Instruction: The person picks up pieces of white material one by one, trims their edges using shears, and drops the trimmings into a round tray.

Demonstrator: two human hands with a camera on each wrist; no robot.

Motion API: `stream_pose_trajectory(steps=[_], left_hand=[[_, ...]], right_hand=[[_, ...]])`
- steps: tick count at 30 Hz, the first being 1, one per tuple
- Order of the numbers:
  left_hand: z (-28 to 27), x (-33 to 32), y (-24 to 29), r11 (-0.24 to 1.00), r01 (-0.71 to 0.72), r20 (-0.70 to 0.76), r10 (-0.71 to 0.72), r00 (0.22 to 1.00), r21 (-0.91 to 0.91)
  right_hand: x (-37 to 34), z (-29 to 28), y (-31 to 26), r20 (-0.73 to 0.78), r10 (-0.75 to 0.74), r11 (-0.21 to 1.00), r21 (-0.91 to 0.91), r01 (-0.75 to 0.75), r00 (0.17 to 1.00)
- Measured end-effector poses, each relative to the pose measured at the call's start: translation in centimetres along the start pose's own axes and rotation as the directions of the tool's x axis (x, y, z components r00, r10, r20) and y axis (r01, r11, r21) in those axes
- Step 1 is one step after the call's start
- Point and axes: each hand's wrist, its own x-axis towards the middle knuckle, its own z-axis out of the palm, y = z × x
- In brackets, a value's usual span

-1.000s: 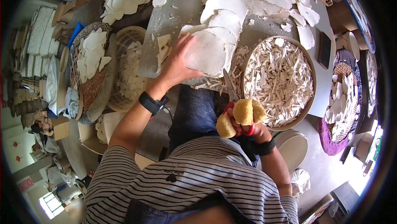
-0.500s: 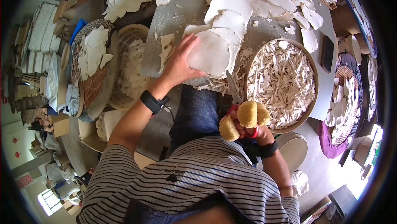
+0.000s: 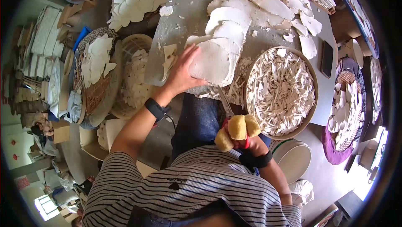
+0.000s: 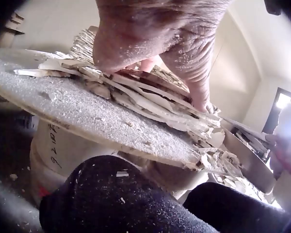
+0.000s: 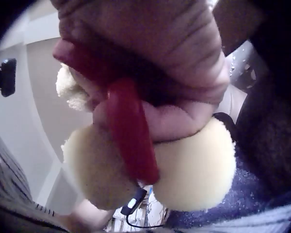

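My left hand (image 3: 184,71) holds a stack of thin white slices (image 3: 211,61) at the near edge of the grey board. Its thumb lies along the near side, and its fingers are spread over the left side. In the left wrist view the thumb presses down at the stack's edge (image 4: 150,107). My right hand (image 3: 240,142) grips red-handled scissors (image 3: 226,106), blades pointing up toward the stack. Their tips are right by the near edge of the slices, close to my left thumb. Thick yellow sponge covers (image 3: 238,127) sit over the fingers of my right hand.
A round tray (image 3: 315,97) full of white slivers stands right of the stack. More slices (image 3: 268,9) lie across the far board. A phone (image 3: 326,59) rests at its right edge. Baskets of pieces (image 3: 133,42) stand left, a bucket (image 3: 295,160) below right.
My right hand has moved left with the scissors, bringing their tips closer to my left thumb. The left hand stays on the stack. The whole head view has shifted slightly.
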Motion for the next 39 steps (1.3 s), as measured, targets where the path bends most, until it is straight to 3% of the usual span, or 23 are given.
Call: stream_pose_trajectory(steps=[4, 8, 13, 18, 20, 21, 22, 24, 27, 28, 31, 32, 33, 34, 35, 36, 39], left_hand=[[-0.2, 0.1, -0.5, 0.999, -0.027, -0.004, 0.027, 1.0, -0.019], [-0.1, 0.1, -0.7, 0.999, -0.038, -0.009, 0.038, 0.999, -0.002], [0.0, -0.1, -1.0, 0.999, -0.049, -0.025, 0.049, 0.998, 0.012], [0.0, -0.2, -0.5, 1.0, -0.013, -0.009, 0.013, 1.0, -0.004], [0.1, -0.1, -0.8, 1.0, -0.004, -0.007, 0.004, 1.0, -0.018], [0.1, -0.1, -0.9, 1.0, 0.001, -0.006, -0.001, 1.0, -0.024], [0.0, -0.1, -0.6, 0.999, 0.001, -0.006, -0.002, 1.0, -0.042], [-0.1, -0.2, -0.6, 1.0, -0.002, -0.001, 0.002, 1.0, -0.024], [-0.6, -0.3, -0.2, 1.0, -0.021, -0.01, 0.022, 1.0, 0.014], [-0.9, -0.3, -0.2, 0.999, -0.034, -0.016, 0.034, 0.999, 0.03], [-2.1, -0.1, -1.0, 0.987, -0.124, -0.175, 0.14, 0.975, 0.098], [-2.3, 0.1, 0.3, 0.996, -0.041, -0.358, 0.01, 0.934, -0.078], [-3.1, -0.1, 1.6, 0.967, 0.171, -0.396, -0.234, 0.888, -0.189], [-3.5, 0.1, 1.5, 0.905, 0.17, -0.414, -0.338, 0.845, -0.39], [-4.1, 0.2, 1.6, 0.803, 0.152, -0.407, -0.443, 0.799, -0.576], [-4.7, -0.1, 1.9, 0.648, 0.135, -0.301, -0.515, 0.803, -0.749], [-4.8, -1.0, 2.9, 0.271, 0.087, -0.09, -0.578, 0.811, -0.959]], right_hand=[[0.3, 0.2, 0.0, 0.045, -0.095, 0.984, 0.158, 0.087, 0.994], [0.1, -1.2, 0.2, 0.054, -0.007, 1.0, -0.01, 0.007, 0.999], [0.6, -1.8, 1.6, 0.06, -0.027, 0.999, -0.03, 0.028, 0.998], [5.3, 3.9, -4.3, -0.109, 0.169, 0.957, 0.255, -0.137, 0.98], [8.1, 3.3, -3.4, -0.128, -0.053, 0.993, -0.113, 0.039, 0.99], [8.9, 2.7, -3.6, -0.099, -0.076, 0.951, -0.307, 0.042, 0.992], [9.4, 2.3, -3.8, -0.065, -0.057, 0.91, -0.413, 0.025, 0.996], [9.8, 1.8, -3.6, -0.022, -0.05, 0.89, -0.455, 0.034, 0.999], [8.7, 1.8, -2.3, 0.076, -0.249, 0.903, -0.341, 0.26, 0.965], [7.6, 2.6, -2.9, 0.097, -0.259, 0.948, -0.167, 0.273, 0.961], [5.3, 1.8, 0.3, 0.076, -0.237, 0.969, 0.089, 0.23, 0.968], [4.2, 1.9, 0.7, 0.035, -0.214, 0.972, 0.108, 0.209, 0.976], [3.3, 2.1, 1.1, -0.004, -0.19, 0.974, 0.128, 0.189, 0.982], [2.7, 1.9, 1.1, 0.061, -0.122, 0.988, 0.103, 0.115, 0.991], [1.8, 2.0, 1.2, 0.024, -0.17, 0.985, 0.002, 0.17, 0.985], [1.0, 2.0, 1.2, 0.009, -0.142, 0.99, -0.012, 0.142, 0.99], [-0.3, 2.0, 1.0, -0.027, -0.17, 0.971, -0.173, 0.163, 0.985]])
